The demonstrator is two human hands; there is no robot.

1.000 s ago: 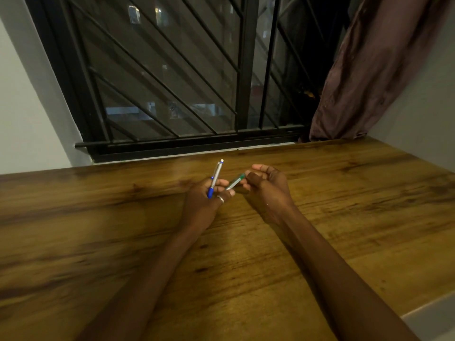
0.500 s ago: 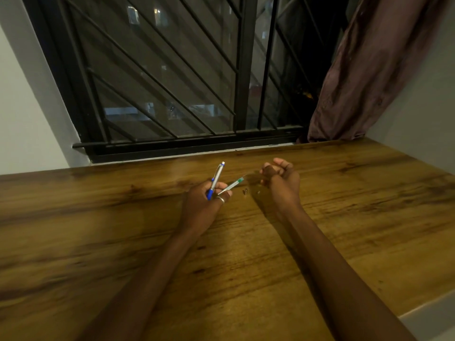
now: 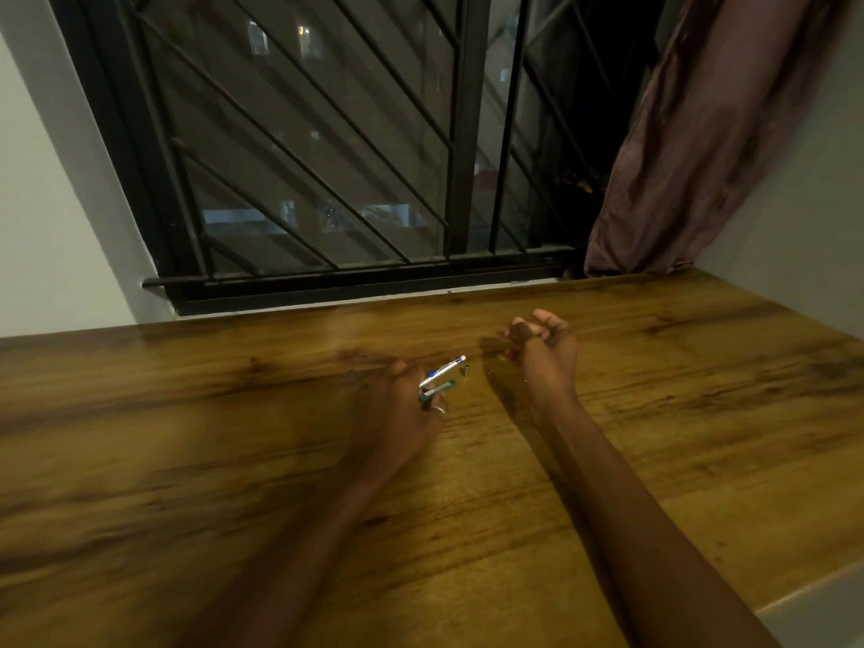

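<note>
A blue-and-silver pen (image 3: 443, 368) and a green pen (image 3: 437, 389) are lying together in the left hand (image 3: 397, 413), whose grip is closing around both barrels. Their tips are pointing right, toward a small dark piece (image 3: 464, 370) that is sitting on the table (image 3: 187, 460) just beside them. All of this is near the table's far edge. The right hand (image 3: 544, 350) is hovering close by with its fingers curling inward. Whether its grip is holding anything cannot be told. A barred window (image 3: 327, 180) and a curtain (image 3: 701, 156) are standing behind the far edge.

Your left hand (image 3: 397, 409), knuckles up, grips two slim pens (image 3: 442, 371), one silver-blue, one green; your right hand (image 3: 544, 350) stands apart, fingers curled inward, both forearms stretched forward.
</note>
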